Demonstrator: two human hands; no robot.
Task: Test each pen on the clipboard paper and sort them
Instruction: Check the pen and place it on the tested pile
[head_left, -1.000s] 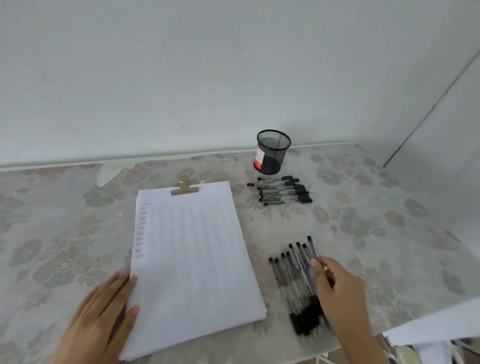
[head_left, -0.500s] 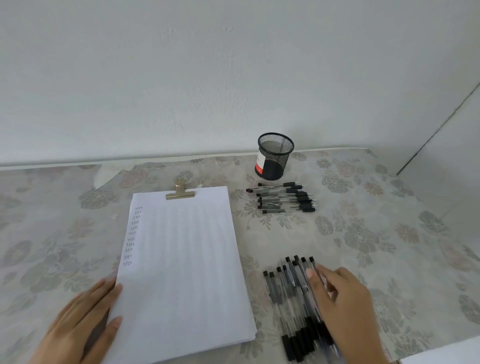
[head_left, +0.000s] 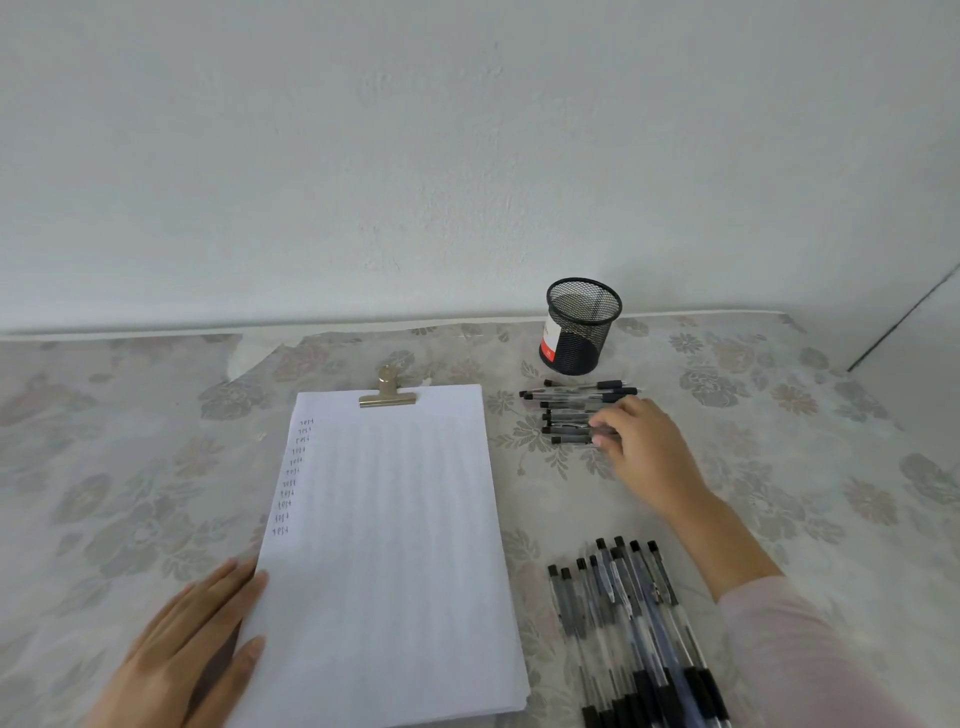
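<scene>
Two hands at clipboard paper (head_left: 395, 545) on flowered tablecloth (head_left: 130, 493).
Left hand (head_left: 192, 649) flat, fingers straight, pressing paper's lower-left edge; right hand (head_left: 644, 452) over far pens (head_left: 571, 400) beside mesh cup (head_left: 582, 327), grip unclear; near pens (head_left: 623, 623) lower right.

Soft, even light filled the scene, with only faint shadows. Wide-angle distortion bowed the tabletop's (head_left: 779, 467) far edge, and the right hand (head_left: 644, 452) was slightly blurred.

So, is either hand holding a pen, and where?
Left hand lies flat on the paper, holding nothing. Right hand touches a far-pile pen on its barrel; grip cannot be told.
</scene>
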